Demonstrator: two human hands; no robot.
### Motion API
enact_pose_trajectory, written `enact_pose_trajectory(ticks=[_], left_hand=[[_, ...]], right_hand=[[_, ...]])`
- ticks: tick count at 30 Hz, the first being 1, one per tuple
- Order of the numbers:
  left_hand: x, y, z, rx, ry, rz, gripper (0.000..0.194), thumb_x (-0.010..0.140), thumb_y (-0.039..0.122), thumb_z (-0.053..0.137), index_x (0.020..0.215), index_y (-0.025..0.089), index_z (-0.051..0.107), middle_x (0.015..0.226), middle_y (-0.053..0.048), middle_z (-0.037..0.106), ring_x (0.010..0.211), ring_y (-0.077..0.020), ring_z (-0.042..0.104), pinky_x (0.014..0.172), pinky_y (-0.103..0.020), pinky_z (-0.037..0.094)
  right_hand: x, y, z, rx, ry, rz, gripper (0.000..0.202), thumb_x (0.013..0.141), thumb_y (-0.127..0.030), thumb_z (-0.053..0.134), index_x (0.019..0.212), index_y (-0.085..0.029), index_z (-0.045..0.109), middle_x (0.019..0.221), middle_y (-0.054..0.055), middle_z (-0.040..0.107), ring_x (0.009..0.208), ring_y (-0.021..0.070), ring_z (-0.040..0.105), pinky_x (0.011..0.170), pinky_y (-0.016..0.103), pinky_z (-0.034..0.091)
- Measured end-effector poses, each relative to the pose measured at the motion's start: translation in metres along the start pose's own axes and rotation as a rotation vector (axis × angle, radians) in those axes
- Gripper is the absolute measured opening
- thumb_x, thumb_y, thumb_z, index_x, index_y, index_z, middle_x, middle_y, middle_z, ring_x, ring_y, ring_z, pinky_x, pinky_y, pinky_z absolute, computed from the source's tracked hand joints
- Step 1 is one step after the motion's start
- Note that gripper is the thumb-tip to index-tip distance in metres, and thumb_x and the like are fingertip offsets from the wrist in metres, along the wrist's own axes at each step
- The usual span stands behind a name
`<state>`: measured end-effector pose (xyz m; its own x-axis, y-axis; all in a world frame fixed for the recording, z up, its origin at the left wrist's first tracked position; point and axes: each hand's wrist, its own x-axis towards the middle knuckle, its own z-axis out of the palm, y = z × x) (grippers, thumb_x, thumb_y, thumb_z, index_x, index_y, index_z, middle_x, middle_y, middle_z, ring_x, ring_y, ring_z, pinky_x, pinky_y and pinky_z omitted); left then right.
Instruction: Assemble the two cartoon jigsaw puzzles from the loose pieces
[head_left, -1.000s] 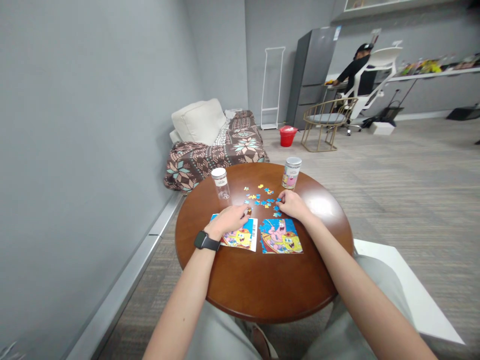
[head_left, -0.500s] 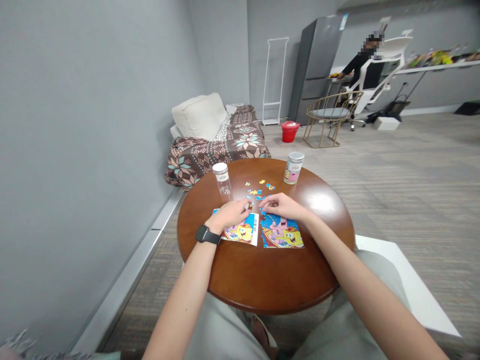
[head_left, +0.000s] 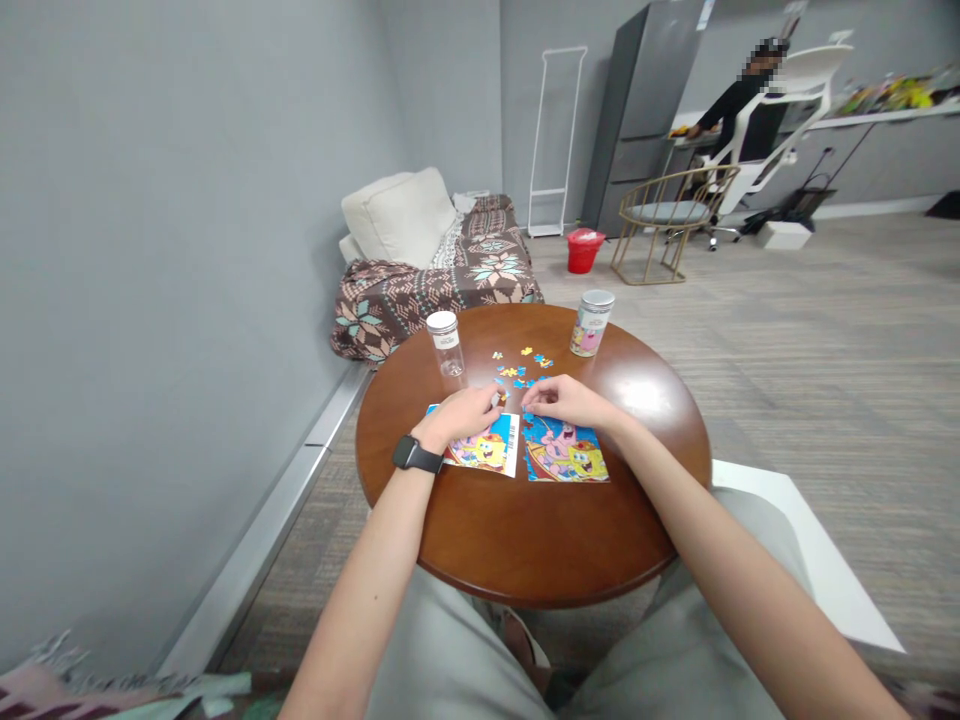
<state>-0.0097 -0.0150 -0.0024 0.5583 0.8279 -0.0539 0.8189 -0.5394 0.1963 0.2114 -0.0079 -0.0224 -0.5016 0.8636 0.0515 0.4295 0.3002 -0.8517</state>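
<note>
My left hand (head_left: 469,412), with a black watch on the wrist, rests over the upper part of a printed picture sheet (head_left: 491,456). Its fingers are curled together around a small puzzle piece (head_left: 503,397). Bent over the top left corner of the mostly assembled jigsaw puzzle (head_left: 566,455), my right hand (head_left: 568,402) pinches a small blue puzzle piece (head_left: 527,408), partly hidden by the fingertips. Both pictures show the same pink and yellow cartoon figures on blue. Several loose puzzle pieces (head_left: 513,372) lie just beyond my hands.
A clear jar (head_left: 448,350) with a white lid stands at the back left of the round wooden table (head_left: 525,550). A printed can (head_left: 591,325) stands back right. Beyond are a covered sofa (head_left: 435,290), a red bin (head_left: 583,250), a gold-framed chair (head_left: 667,213) and a seated person (head_left: 731,105).
The whole view has tilted down slightly, so the room appears higher. Both hands stay at nearly the same places over the picture sheet and the puzzle, with only small finger movement.
</note>
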Motion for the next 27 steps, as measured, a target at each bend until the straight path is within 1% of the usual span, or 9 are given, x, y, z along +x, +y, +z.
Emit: enact_pose_trajectory(ticks=[5,10,12,16,18,22,25,27], left_hand=[[0.001,0.001,-0.001,-0.013,-0.015,-0.010,0.026,0.092,0.030,0.040,0.112,0.020,0.053,0.081,-0.004,0.067,0.075,-0.0198,0.064,0.063,-0.027,0.039],[0.000,0.001,-0.001,-0.022,-0.014,0.007,0.030,0.092,0.029,0.039,0.117,0.020,0.053,0.082,-0.005,0.068,0.073,-0.0201,0.064,0.062,-0.027,0.039],[-0.001,0.001,-0.001,-0.022,-0.010,0.005,0.031,0.092,0.030,0.039,0.118,0.020,0.053,0.082,-0.005,0.068,0.073,-0.0198,0.064,0.063,-0.027,0.040],[-0.001,-0.001,0.000,-0.043,-0.002,0.025,0.033,0.093,0.031,0.038,0.121,0.020,0.052,0.085,-0.005,0.069,0.075,-0.0201,0.064,0.066,-0.027,0.042],[-0.002,-0.005,0.000,-0.069,0.027,0.027,0.034,0.096,0.033,0.034,0.122,0.020,0.052,0.092,-0.006,0.070,0.081,-0.0208,0.065,0.072,-0.028,0.044],[-0.005,-0.014,-0.005,-0.090,0.113,-0.053,0.033,0.098,0.030,0.029,0.117,0.020,0.054,0.109,-0.008,0.068,0.097,-0.0210,0.064,0.084,-0.030,0.045],[-0.008,-0.020,-0.010,-0.115,0.179,-0.071,0.031,0.098,0.025,0.026,0.107,0.019,0.056,0.108,-0.007,0.068,0.100,-0.0198,0.063,0.089,-0.029,0.043],[-0.010,-0.022,-0.013,-0.120,0.251,-0.108,0.031,0.099,0.024,0.026,0.101,0.019,0.056,0.104,-0.007,0.069,0.100,-0.0201,0.063,0.088,-0.029,0.042]], right_hand=[[0.000,0.003,0.000,-0.016,-0.018,0.019,0.016,0.073,-0.025,0.064,0.080,-0.014,0.074,0.069,0.002,0.071,0.062,0.0131,0.060,0.062,0.024,0.048],[0.000,0.004,0.000,-0.064,-0.014,0.001,0.018,0.075,-0.028,0.063,0.079,-0.014,0.072,0.068,0.002,0.069,0.061,0.0125,0.058,0.060,0.023,0.046],[0.001,0.006,0.000,-0.063,-0.021,-0.011,0.018,0.075,-0.028,0.063,0.082,-0.014,0.072,0.072,0.002,0.070,0.063,0.0125,0.059,0.062,0.024,0.046],[0.002,0.007,-0.001,-0.045,-0.012,-0.010,0.023,0.077,-0.024,0.061,0.094,-0.014,0.071,0.078,0.003,0.070,0.066,0.0126,0.059,0.064,0.024,0.047],[0.002,0.006,-0.001,-0.039,0.010,-0.013,0.023,0.078,-0.021,0.059,0.095,-0.014,0.072,0.080,0.003,0.071,0.070,0.0134,0.061,0.067,0.025,0.048],[0.002,0.004,-0.002,0.001,0.045,0.009,0.017,0.078,-0.020,0.059,0.087,-0.014,0.072,0.081,0.004,0.071,0.074,0.0147,0.063,0.071,0.027,0.050],[0.002,0.003,-0.003,0.078,0.047,0.029,0.013,0.075,-0.023,0.064,0.082,-0.014,0.069,0.079,0.004,0.071,0.071,0.0141,0.063,0.069,0.027,0.051],[0.001,0.002,-0.003,0.117,0.042,0.039,0.014,0.073,-0.026,0.067,0.080,-0.014,0.068,0.077,0.004,0.071,0.070,0.0140,0.064,0.069,0.027,0.052]])
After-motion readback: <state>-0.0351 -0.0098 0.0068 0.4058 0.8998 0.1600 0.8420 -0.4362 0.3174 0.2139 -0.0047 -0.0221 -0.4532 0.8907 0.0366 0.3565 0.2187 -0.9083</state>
